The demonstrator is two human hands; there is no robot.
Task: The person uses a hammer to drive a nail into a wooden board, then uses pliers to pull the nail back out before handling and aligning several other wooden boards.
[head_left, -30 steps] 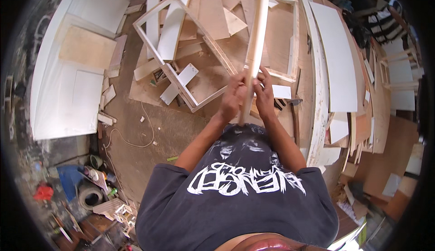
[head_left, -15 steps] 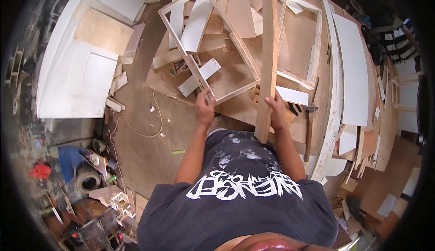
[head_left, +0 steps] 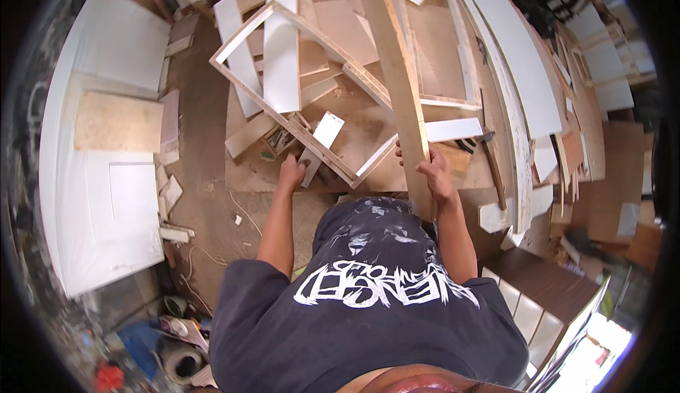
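My right hand (head_left: 438, 173) grips a long, thick wooden plank (head_left: 400, 88) near its lower end, thumb on the near face and fingers behind. The plank runs away from my body over the work table. Closed at the near end of a short white strip of board (head_left: 327, 131) is my left hand (head_left: 291, 173); its fingertips are partly hidden. That strip passes beneath one side of a rectangular wooden frame (head_left: 265, 102), whose near corner lies between my hands. A second frame (head_left: 471, 67) lies beyond the plank on the right.
The brown table board (head_left: 248, 173) carries white panels (head_left: 282, 46) and offcuts. A hammer (head_left: 494, 170) and a white piece (head_left: 453, 129) lie right of the plank. Long panels (head_left: 520, 60) stand along the right side. White sheets (head_left: 106, 201) lean at the left, above offcuts and a cable.
My left hand has left the frame's corner and moved left to the white strip. My right hand keeps hold of the plank, which tilts more to the left. The whole view has turned.
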